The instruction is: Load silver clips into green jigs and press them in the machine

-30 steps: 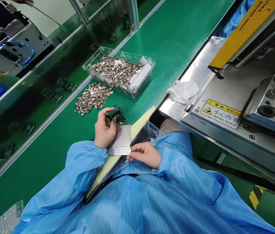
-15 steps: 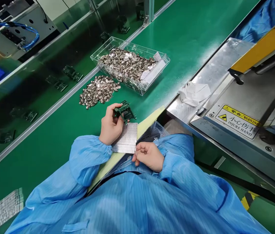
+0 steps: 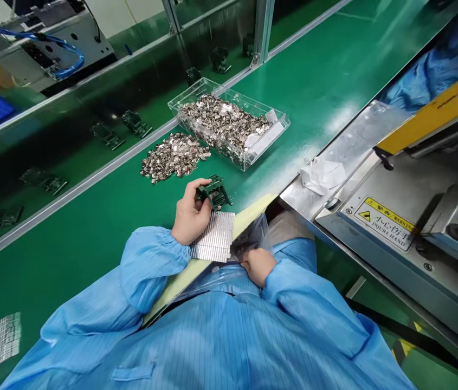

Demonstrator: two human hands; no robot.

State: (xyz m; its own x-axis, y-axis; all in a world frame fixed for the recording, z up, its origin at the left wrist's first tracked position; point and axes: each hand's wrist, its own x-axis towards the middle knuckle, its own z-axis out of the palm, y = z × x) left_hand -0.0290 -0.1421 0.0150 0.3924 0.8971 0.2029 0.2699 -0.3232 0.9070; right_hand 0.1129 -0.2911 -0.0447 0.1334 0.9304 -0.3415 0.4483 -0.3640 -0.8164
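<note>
In the head view, the left hand (image 3: 190,215) is pinching a dark green part (image 3: 216,193) beside a silver sheet (image 3: 214,238), probably leaving the right hand (image 3: 259,265) free; that one is sitting curled at a clear bag (image 3: 263,234), hiding any grip

Dark green part (image 3: 214,189), silver gridded sheet (image 3: 214,237), pale-yellow edging (image 3: 253,213), pinstriped blue smock (image 3: 208,341)

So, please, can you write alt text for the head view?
A person's left hand holds a dark green part beside a silvery sheet, while the right hand is at a clear plastic bag. Beyond, small metal pieces lie beside a clear box holding more.
</note>
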